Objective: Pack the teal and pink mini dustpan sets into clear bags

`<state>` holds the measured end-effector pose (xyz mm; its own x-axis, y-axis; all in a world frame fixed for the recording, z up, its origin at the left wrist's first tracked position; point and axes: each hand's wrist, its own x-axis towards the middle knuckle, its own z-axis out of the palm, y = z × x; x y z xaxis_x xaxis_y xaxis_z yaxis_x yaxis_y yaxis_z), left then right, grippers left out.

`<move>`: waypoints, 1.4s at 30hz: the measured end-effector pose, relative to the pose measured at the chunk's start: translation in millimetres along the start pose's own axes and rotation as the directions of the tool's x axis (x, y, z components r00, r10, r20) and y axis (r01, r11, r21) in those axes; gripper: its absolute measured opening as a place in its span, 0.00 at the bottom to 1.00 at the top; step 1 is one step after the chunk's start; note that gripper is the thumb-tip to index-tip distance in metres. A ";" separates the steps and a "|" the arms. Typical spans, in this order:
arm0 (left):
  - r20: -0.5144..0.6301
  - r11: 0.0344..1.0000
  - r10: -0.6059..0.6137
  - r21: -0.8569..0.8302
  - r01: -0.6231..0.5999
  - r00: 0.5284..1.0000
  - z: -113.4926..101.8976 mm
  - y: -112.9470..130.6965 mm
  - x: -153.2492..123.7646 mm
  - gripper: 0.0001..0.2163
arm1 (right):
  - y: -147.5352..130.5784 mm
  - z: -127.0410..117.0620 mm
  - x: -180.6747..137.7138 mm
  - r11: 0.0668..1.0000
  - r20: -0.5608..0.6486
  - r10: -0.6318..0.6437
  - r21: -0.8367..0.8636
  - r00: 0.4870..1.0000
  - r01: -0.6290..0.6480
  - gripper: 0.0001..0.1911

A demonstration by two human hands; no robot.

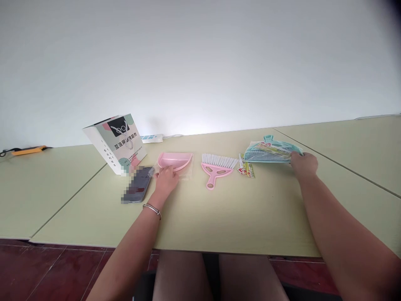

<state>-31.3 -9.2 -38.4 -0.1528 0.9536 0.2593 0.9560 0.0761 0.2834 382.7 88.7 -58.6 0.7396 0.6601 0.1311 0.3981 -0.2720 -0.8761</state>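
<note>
My left hand (165, 180) rests on the near edge of a pink dustpan (174, 160), which lies on a clear plastic wrapper (185, 175); the fingers are curled on the pan's rim and the plastic. A pink hand brush (216, 168) with white bristles lies flat to the right of the dustpan, untouched. My right hand (303, 164) grips the right end of a packaged teal dustpan-and-brush set (269, 151), fingers closed on its edge. A small printed label card (246, 169) lies between the brush and the teal pack.
A white paper gift bag (116, 142) leans at the left rear. A phone (138, 190) lies beside my left hand. A white power strip (152, 138) sits by the wall, an orange one (28, 150) on the far-left table. Table seams (338, 164) run on both sides.
</note>
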 end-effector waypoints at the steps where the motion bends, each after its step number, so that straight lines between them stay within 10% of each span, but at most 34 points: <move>1: -0.010 0.999 -0.003 0.038 0.004 1.000 -0.9 -1.4 0.5 0.10 | 1.1 0.2 1.0 0.998 -0.010 0.047 -0.051 0.999 -0.047 0.08; 12: -0.339 0.956 0.272 0.199 -0.213 0.901 -15.4 6.5 -4.3 0.15 | -12.5 6.0 -23.1 0.987 -0.140 -0.082 -0.146 0.987 0.061 0.22; 15: -0.365 0.893 0.444 0.108 -0.436 0.818 -14.5 18.9 -10.7 0.13 | -37.7 0.5 -44.9 0.950 -0.179 -0.303 0.017 0.936 0.311 0.17; 18: -0.377 0.805 0.545 -0.014 -0.593 0.749 -10.9 28.5 -16.7 0.12 | -62.3 -0.4 -78.1 0.833 0.083 -0.445 0.405 0.892 0.378 0.08; 21: -0.385 0.734 0.573 -0.153 -0.662 0.724 -8.5 33.3 -19.9 0.09 | -75.7 1.6 -113.3 0.774 0.454 -0.575 0.572 0.680 0.273 0.09; 26: -0.397 0.654 0.551 -0.340 -0.676 0.734 -8.5 33.7 -19.6 0.03 | -74.2 5.0 -143.7 0.939 0.932 -0.343 0.340 0.118 0.046 0.15; 28: -0.426 0.655 0.413 -0.476 -0.587 0.805 -7.7 34.3 -18.5 0.07 | -70.4 10.7 -145.5 0.937 0.926 -0.336 0.347 0.174 -0.037 0.19; 30: -0.349 0.594 0.217 -0.694 -0.407 0.912 -6.2 35.3 -17.1 0.16 | -66.8 18.8 -145.3 0.904 0.842 -0.363 0.423 0.398 -0.070 0.19; 33: 0.046 0.412 0.118 -0.911 -0.007 0.992 -3.6 36.1 -14.5 0.22 | -63.0 29.3 -145.7 0.894 0.738 -0.352 0.448 0.576 -0.027 0.17; 35: 0.184 0.388 0.154 -0.915 0.112 0.971 -2.0 35.4 -12.7 0.23 | -62.4 32.2 -146.6 0.904 0.782 -0.348 0.427 0.517 -0.037 0.17; 38: 0.075 0.420 0.098 -0.907 0.027 0.992 -1.0 33.1 -9.5 0.18 | -62.8 31.8 -144.7 0.892 0.821 -0.380 0.447 0.426 -0.067 0.25; 42: -0.077 0.371 -0.071 -0.927 -0.046 0.995 -3.4 28.8 -5.1 0.13 | -59.4 30.9 -134.8 0.821 0.782 -0.533 0.388 0.321 0.418 0.20</move>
<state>-3.9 -12.8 -28.3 -0.2390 0.9205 0.3090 0.1294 -0.2852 0.9497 242.6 37.6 -38.6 -0.3992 0.9051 0.1464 0.4256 0.3244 -0.8448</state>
